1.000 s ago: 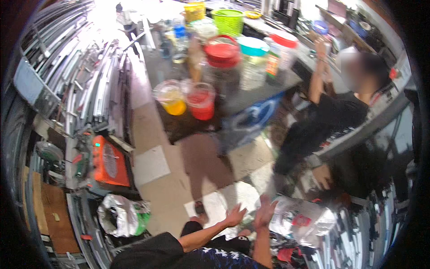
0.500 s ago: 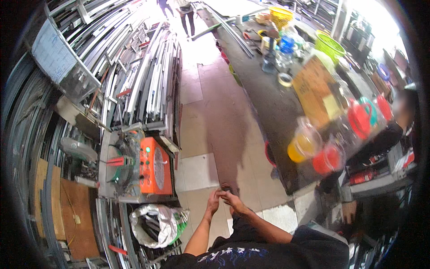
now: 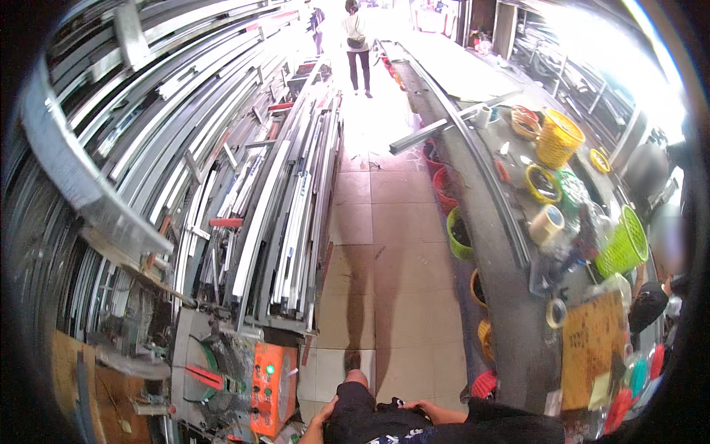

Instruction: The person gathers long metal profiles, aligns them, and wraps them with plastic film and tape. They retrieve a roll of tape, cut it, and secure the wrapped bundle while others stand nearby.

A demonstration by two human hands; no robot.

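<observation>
My left hand (image 3: 326,411) is low beside my dark shorts (image 3: 347,409), against the left thigh; its fingers are partly hidden by the cloth. My right hand (image 3: 420,406) rests at the front of my black shirt (image 3: 381,428), fingers stretched toward the left. A tiny white spot shows at its fingertips, too small to name. Nearest my left hand stands an orange control box (image 3: 271,388) with a green light, beside a cutting machine (image 3: 203,374). One knee (image 3: 356,377) is raised in front of me.
A tiled aisle (image 3: 399,274) runs ahead, with a person (image 3: 356,44) standing far off. Racks of metal profiles (image 3: 281,200) line the left. The right workbench (image 3: 510,325) holds baskets (image 3: 560,139), tape rolls (image 3: 546,225) and a wooden board (image 3: 594,351); coloured bins (image 3: 459,233) sit beneath its edge.
My hands were together in front of me; now they are apart and lower, near my body. The view has tilted up and moved forward along the aisle.
</observation>
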